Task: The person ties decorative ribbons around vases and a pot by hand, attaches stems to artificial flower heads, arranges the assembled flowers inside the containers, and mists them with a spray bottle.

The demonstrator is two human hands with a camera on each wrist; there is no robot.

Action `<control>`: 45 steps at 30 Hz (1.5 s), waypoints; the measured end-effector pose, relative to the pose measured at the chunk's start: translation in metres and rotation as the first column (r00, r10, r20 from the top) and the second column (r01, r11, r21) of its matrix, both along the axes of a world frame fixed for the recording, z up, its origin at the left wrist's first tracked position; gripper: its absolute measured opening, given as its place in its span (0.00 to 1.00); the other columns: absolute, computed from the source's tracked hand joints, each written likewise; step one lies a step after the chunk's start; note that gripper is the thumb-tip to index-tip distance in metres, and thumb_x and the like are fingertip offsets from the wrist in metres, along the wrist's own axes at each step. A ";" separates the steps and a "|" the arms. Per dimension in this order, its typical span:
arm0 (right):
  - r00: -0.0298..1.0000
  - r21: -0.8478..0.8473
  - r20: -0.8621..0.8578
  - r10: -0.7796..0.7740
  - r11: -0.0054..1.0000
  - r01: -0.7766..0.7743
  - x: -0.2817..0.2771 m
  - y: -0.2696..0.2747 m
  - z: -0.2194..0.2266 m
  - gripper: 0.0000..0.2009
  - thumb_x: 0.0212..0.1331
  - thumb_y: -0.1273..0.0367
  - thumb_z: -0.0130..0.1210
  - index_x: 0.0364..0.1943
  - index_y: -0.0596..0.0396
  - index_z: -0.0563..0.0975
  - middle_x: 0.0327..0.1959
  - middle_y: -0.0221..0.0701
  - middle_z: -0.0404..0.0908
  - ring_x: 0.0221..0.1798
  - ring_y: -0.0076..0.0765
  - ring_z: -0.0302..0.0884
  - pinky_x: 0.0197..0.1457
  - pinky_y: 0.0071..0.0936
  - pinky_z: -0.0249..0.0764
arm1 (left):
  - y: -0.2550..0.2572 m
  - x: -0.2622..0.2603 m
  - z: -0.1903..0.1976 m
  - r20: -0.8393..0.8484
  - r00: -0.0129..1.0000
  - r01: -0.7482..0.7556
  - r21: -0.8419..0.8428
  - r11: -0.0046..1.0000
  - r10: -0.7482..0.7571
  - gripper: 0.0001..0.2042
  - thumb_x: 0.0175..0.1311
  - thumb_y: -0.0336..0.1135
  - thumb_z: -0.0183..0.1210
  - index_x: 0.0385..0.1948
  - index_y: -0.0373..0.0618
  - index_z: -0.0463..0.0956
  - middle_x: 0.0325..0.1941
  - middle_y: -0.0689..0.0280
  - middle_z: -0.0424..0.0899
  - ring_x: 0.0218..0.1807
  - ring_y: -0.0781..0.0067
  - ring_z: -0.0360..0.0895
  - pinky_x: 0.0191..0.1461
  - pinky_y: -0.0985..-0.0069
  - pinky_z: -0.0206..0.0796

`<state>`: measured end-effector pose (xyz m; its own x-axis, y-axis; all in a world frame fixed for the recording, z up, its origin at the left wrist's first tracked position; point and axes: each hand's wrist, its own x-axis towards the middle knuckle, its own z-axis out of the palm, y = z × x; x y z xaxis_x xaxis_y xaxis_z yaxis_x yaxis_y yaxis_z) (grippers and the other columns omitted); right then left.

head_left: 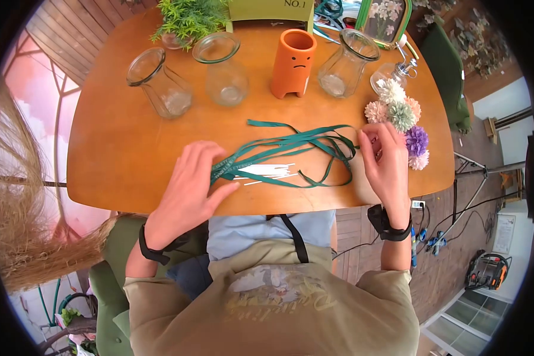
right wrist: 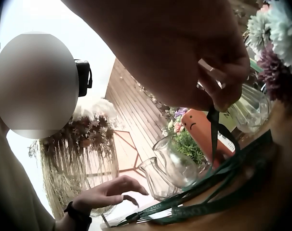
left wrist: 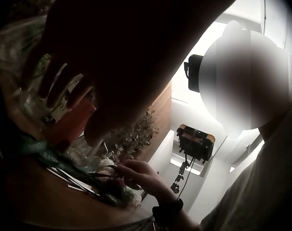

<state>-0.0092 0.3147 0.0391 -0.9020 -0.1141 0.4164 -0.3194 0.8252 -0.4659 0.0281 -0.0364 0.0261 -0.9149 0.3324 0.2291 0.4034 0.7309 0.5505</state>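
Note:
A loose bundle of dark green ribbon [head_left: 279,142] lies in long loops across the table in the head view, with pale lettering on it. My right hand [head_left: 387,163] pinches a strand at the bundle's right end between thumb and finger. In the right wrist view that ribbon strand [right wrist: 213,132] hangs down from the fingertips. At the bundle's left end is my left hand [head_left: 190,181], fingers spread and loosely bent, fingertips beside the ribbon. Thin white sticks [head_left: 267,171] lie partly under the ribbon.
Behind the ribbon stand glass vases [head_left: 219,77] and an orange frowning-face vase [head_left: 293,65]. Pompom flowers [head_left: 401,116] lie right of my right hand. Farther back are a green plant [head_left: 190,21], a green box [head_left: 271,10] and a framed mirror [head_left: 385,21]. The wooden table's [head_left: 113,172] front edge is close.

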 end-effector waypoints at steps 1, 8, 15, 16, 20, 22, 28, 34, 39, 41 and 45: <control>1.000 -0.075 -0.006 -0.017 0.997 0.017 -0.001 -0.001 0.004 0.05 0.67 0.74 0.62 0.37 0.62 0.79 0.29 0.36 0.76 0.25 0.34 0.77 0.29 0.30 0.71 | 0.002 -0.001 -0.003 0.005 0.999 0.039 -0.064 0.997 -0.038 0.21 0.62 0.30 0.68 0.54 0.38 0.72 0.57 0.55 0.74 0.58 0.52 0.71 0.60 0.63 0.67; 0.998 0.066 0.023 0.056 0.996 -0.057 -0.009 0.012 -0.003 0.07 0.66 0.71 0.63 0.33 0.60 0.78 0.29 0.35 0.78 0.26 0.37 0.80 0.29 0.34 0.72 | -0.013 -0.007 -0.021 -0.036 0.996 0.068 -0.258 0.964 -0.080 0.12 0.62 0.23 0.63 0.46 0.40 0.74 0.51 0.58 0.74 0.57 0.52 0.71 0.56 0.61 0.63; 0.998 -0.043 0.035 0.043 0.998 -0.041 -0.010 0.008 -0.002 0.06 0.67 0.72 0.63 0.35 0.59 0.78 0.29 0.34 0.78 0.24 0.35 0.78 0.27 0.32 0.71 | -0.017 -0.014 -0.012 -0.189 0.981 -0.077 -0.182 0.980 0.042 0.08 0.62 0.21 0.62 0.41 0.40 0.77 0.48 0.57 0.79 0.56 0.50 0.76 0.57 0.61 0.66; 0.999 -0.041 0.035 0.041 0.998 -0.039 -0.012 0.008 -0.002 0.06 0.67 0.72 0.63 0.35 0.59 0.78 0.29 0.34 0.78 0.24 0.35 0.78 0.27 0.32 0.71 | -0.014 -0.015 -0.012 -0.189 0.981 -0.075 -0.181 0.981 0.040 0.08 0.62 0.21 0.62 0.41 0.40 0.77 0.48 0.57 0.79 0.56 0.50 0.76 0.57 0.61 0.66; 0.996 -0.069 -0.052 0.079 0.994 -0.082 -0.024 0.006 0.000 0.05 0.67 0.73 0.62 0.42 0.59 0.79 0.32 0.33 0.81 0.25 0.32 0.79 0.27 0.28 0.72 | 0.011 -0.015 -0.016 -0.172 0.985 -0.011 -0.030 0.999 0.006 0.08 0.64 0.24 0.63 0.43 0.39 0.77 0.54 0.56 0.79 0.68 0.50 0.73 0.67 0.59 0.64; 0.993 -0.056 -0.083 0.087 0.994 -0.092 -0.032 0.005 0.005 0.07 0.67 0.73 0.62 0.44 0.59 0.80 0.33 0.33 0.82 0.26 0.31 0.79 0.27 0.27 0.72 | 0.031 -0.015 -0.020 -0.160 0.987 0.029 0.009 1.000 -0.027 0.10 0.65 0.26 0.63 0.46 0.38 0.77 0.57 0.55 0.79 0.72 0.50 0.70 0.71 0.57 0.63; 0.926 0.025 -0.350 0.142 0.990 -0.142 -0.069 0.006 0.035 0.09 0.66 0.72 0.64 0.47 0.59 0.80 0.36 0.35 0.82 0.36 0.32 0.82 0.30 0.27 0.77 | 0.062 -0.017 -0.032 -0.145 0.982 0.089 -0.214 0.973 -0.122 0.34 0.65 0.41 0.67 0.71 0.39 0.66 0.80 0.51 0.61 0.83 0.51 0.52 0.83 0.44 0.40; 0.903 0.280 -0.390 0.180 0.958 -0.070 -0.109 0.009 0.049 0.24 0.65 0.60 0.66 0.63 0.53 0.76 0.56 0.43 0.80 0.61 0.53 0.75 0.63 0.45 0.74 | 0.065 -0.017 -0.044 -0.085 0.986 0.109 -0.347 0.932 -0.147 0.35 0.71 0.50 0.60 0.76 0.44 0.62 0.82 0.52 0.56 0.85 0.54 0.48 0.83 0.37 0.34; 0.929 0.274 -0.296 0.223 0.951 -0.142 -0.137 0.006 0.033 0.31 0.64 0.54 0.66 0.68 0.52 0.73 0.61 0.48 0.79 0.59 0.58 0.79 0.60 0.43 0.77 | 0.063 -0.013 -0.053 -0.079 0.987 0.106 -0.342 0.934 -0.141 0.33 0.73 0.50 0.58 0.75 0.47 0.63 0.82 0.51 0.56 0.84 0.54 0.49 0.83 0.36 0.33; 0.948 0.271 -0.252 0.194 0.955 -0.123 -0.143 0.008 0.033 0.31 0.64 0.54 0.66 0.68 0.52 0.74 0.61 0.48 0.79 0.58 0.57 0.80 0.60 0.43 0.78 | 0.063 -0.014 -0.054 -0.081 0.987 0.104 -0.334 0.937 -0.139 0.32 0.73 0.50 0.58 0.75 0.47 0.63 0.82 0.51 0.57 0.84 0.54 0.49 0.83 0.36 0.33; 0.973 0.229 -0.203 0.110 0.971 -0.062 -0.145 0.008 0.032 0.28 0.63 0.54 0.66 0.64 0.51 0.78 0.60 0.47 0.80 0.55 0.54 0.82 0.58 0.41 0.79 | 0.063 -0.014 -0.054 -0.091 0.987 0.100 -0.311 0.945 -0.135 0.31 0.73 0.48 0.59 0.74 0.46 0.65 0.81 0.51 0.57 0.84 0.54 0.50 0.83 0.37 0.34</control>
<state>-0.1539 0.3228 0.0709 -0.7782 -0.2976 0.5531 -0.4655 0.8644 -0.1900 0.0142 0.0262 -0.0278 -0.8401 0.5054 0.1967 0.5417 0.8005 0.2566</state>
